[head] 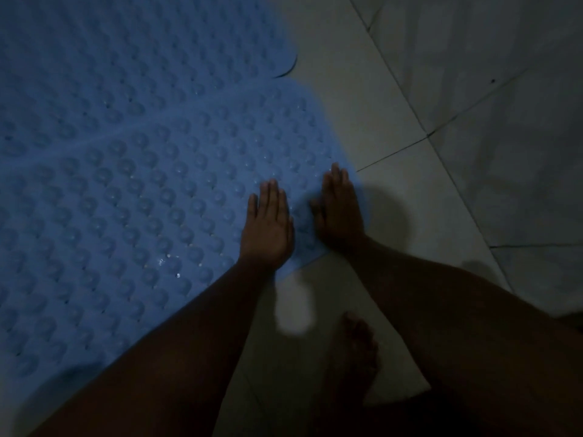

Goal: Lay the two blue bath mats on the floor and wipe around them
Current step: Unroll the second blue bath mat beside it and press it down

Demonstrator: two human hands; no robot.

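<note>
Pale tiled floor is filling the right side of a dim room, and blue matting is covering the left.

Nearest the camera, 1 bare foot is standing on the tiles between the 2 forearms, toes pointing toward the mats.

Beyond it, the near blue mat is lying flat on the floor, its surface covered in rows of round bumps. The left hand is resting palm down on this mat near its lower right corner. Its fingers are lying straight and together, released and grasping nothing. The right hand is lying palm down just beside it, apart from the left hand, with its outer side along the mat's right edge. Its fingers are also extended flat and holding nothing. Small bright glints are showing on the bumps near the left wrist.

Farther away, the far blue mat is lying on the floor and meeting the near mat. Its curved edge is lifting slightly at the right corner. Dark grout lines are crossing the tiles beyond the right hand.
</note>
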